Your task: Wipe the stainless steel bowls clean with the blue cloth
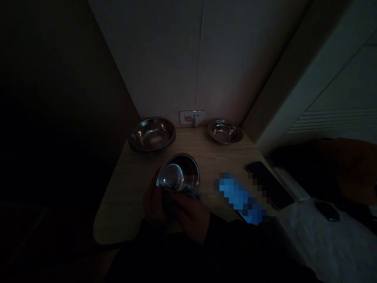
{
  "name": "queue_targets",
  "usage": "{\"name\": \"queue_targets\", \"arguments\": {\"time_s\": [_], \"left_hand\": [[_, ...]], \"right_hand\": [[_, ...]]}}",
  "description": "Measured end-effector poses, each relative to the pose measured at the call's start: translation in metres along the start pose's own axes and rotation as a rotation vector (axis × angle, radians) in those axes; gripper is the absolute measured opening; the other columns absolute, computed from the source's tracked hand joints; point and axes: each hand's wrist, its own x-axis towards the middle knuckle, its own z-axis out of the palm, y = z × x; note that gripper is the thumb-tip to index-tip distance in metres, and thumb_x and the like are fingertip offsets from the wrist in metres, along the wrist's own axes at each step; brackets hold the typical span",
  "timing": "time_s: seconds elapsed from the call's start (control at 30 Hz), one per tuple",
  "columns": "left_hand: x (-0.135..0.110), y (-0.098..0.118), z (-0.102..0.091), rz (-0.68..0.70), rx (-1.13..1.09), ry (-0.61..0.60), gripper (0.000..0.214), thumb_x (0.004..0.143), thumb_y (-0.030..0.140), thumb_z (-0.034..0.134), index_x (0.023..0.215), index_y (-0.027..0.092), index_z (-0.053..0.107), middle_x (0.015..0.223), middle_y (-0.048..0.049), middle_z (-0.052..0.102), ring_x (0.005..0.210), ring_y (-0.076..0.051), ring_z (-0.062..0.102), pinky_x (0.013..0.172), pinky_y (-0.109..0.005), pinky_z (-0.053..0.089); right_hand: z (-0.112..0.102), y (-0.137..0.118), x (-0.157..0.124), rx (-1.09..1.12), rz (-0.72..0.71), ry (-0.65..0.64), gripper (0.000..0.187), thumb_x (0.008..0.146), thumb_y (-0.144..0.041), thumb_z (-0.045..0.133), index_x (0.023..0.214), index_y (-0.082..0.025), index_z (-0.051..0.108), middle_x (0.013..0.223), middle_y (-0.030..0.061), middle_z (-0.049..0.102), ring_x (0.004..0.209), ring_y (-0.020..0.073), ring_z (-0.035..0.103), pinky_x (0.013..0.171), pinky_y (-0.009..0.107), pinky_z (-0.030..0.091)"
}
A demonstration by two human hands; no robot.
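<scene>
The metal bowl (183, 171) is held tilted over the tabletop (123, 212), between its middle and near edge, so work on it looks unfinished. The left hand (153, 204) holds its left side, fingers wrapped around it, though darkness hides the tips; the right hand (193, 216) has its fingers pressed together, pinching a dark cloth (167, 202) at the near rim. Wide bowls (152, 135) sit at the far left corner, smaller bowls (225, 131) at the far right; which of them are done, I cannot tell.
</scene>
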Motion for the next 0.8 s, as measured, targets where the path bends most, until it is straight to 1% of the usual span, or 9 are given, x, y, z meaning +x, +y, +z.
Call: {"name": "queue_targets", "arguments": {"time_s": [0.1, 0.17, 0.23, 0.3, 0.43, 0.57, 0.63, 0.7, 0.8], "left_hand": [[0.001, 0.005, -0.004, -0.011, 0.042, -0.089, 0.025, 0.071, 0.037, 0.060, 0.085, 0.019, 0.070, 0.092, -0.0101, 0.071, 0.100, -0.030, 0.061, 0.082, -0.035, 0.051], [0.004, 0.012, -0.004, -0.009, 0.083, -0.168, 0.031, 0.073, 0.038, 0.059, 0.094, 0.019, 0.071, 0.097, -0.0087, 0.071, 0.099, -0.028, 0.062, 0.081, -0.033, 0.051], [0.007, 0.021, -0.003, 0.012, 0.120, -0.235, 0.036, 0.077, 0.039, 0.056, 0.102, 0.018, 0.070, 0.102, -0.0077, 0.071, 0.100, -0.026, 0.061, 0.085, -0.031, 0.049], [0.009, 0.029, -0.001, 0.013, 0.146, -0.272, 0.034, 0.080, 0.040, 0.054, 0.097, 0.017, 0.071, 0.095, -0.0075, 0.071, 0.098, -0.025, 0.062, 0.087, -0.030, 0.047], [0.016, 0.035, -0.001, -0.059, 0.118, -0.262, 0.038, 0.079, 0.050, 0.053, 0.081, 0.016, 0.071, 0.079, -0.0062, 0.071, 0.084, -0.024, 0.063, 0.079, -0.031, 0.049], [0.024, 0.035, 0.000, -0.225, 0.114, -0.210, 0.048, 0.070, 0.063, 0.057, 0.074, 0.016, 0.069, 0.073, -0.0044, 0.070, 0.074, -0.022, 0.062, 0.070, -0.031, 0.048], [0.025, 0.036, 0.004, -0.351, 0.063, -0.187, 0.056, 0.070, 0.068, 0.054, 0.079, 0.015, 0.069, 0.068, -0.0039, 0.069, 0.066, -0.020, 0.061, 0.065, -0.030, 0.047], [0.020, 0.038, 0.009, -0.468, -0.024, -0.185, 0.064, 0.072, 0.070, 0.050, 0.095, 0.014, 0.068, 0.068, -0.0039, 0.069, 0.060, -0.018, 0.061, 0.059, -0.029, 0.046], [0.010, 0.044, 0.015, -0.553, -0.145, -0.202, 0.065, 0.071, 0.067, 0.054, 0.105, 0.012, 0.064, 0.071, -0.0047, 0.070, 0.062, -0.019, 0.064, 0.060, -0.029, 0.046]], "right_hand": [[-0.014, 0.016, 0.000, -0.151, -0.188, -0.130, 0.038, 0.088, -0.015, 0.043, 0.125, -0.015, 0.051, 0.122, 0.0116, 0.061, 0.114, 0.0192, 0.056, 0.099, 0.033, 0.044], [-0.026, 0.025, -0.001, -0.274, -0.261, -0.190, 0.038, 0.084, -0.013, 0.046, 0.122, -0.011, 0.054, 0.122, 0.0149, 0.060, 0.117, 0.0229, 0.053, 0.102, 0.038, 0.041], [-0.034, 0.025, -0.004, -0.313, -0.249, -0.209, 0.037, 0.083, -0.012, 0.047, 0.119, -0.012, 0.055, 0.123, 0.0145, 0.060, 0.117, 0.0233, 0.053, 0.103, 0.038, 0.040], [-0.035, 0.016, -0.010, -0.261, -0.198, -0.208, 0.037, 0.086, -0.013, 0.045, 0.121, -0.014, 0.053, 0.125, 0.0116, 0.059, 0.117, 0.0203, 0.054, 0.102, 0.033, 0.042], [-0.025, -0.001, -0.021, -0.167, -0.263, -0.140, 0.043, 0.090, -0.019, 0.043, 0.132, -0.011, 0.043, 0.131, 0.0126, 0.056, 0.122, 0.0186, 0.050, 0.103, 0.029, 0.041], [-0.015, 0.009, -0.018, -0.275, -0.418, -0.083, 0.044, 0.090, -0.024, 0.044, 0.131, -0.006, 0.043, 0.125, 0.0174, 0.060, 0.116, 0.0242, 0.056, 0.097, 0.036, 0.047], [-0.010, 0.016, -0.014, -0.346, -0.430, -0.006, 0.040, 0.091, -0.023, 0.043, 0.127, -0.006, 0.047, 0.117, 0.0178, 0.064, 0.106, 0.0245, 0.062, 0.089, 0.036, 0.052], [-0.004, 0.020, -0.012, -0.394, -0.439, 0.077, 0.036, 0.091, -0.019, 0.042, 0.123, -0.007, 0.050, 0.109, 0.0171, 0.068, 0.096, 0.0235, 0.066, 0.081, 0.034, 0.056], [0.003, 0.017, -0.008, -0.402, -0.420, 0.147, 0.035, 0.090, -0.016, 0.039, 0.123, -0.008, 0.050, 0.104, 0.0164, 0.070, 0.090, 0.0225, 0.068, 0.076, 0.032, 0.057]]}}
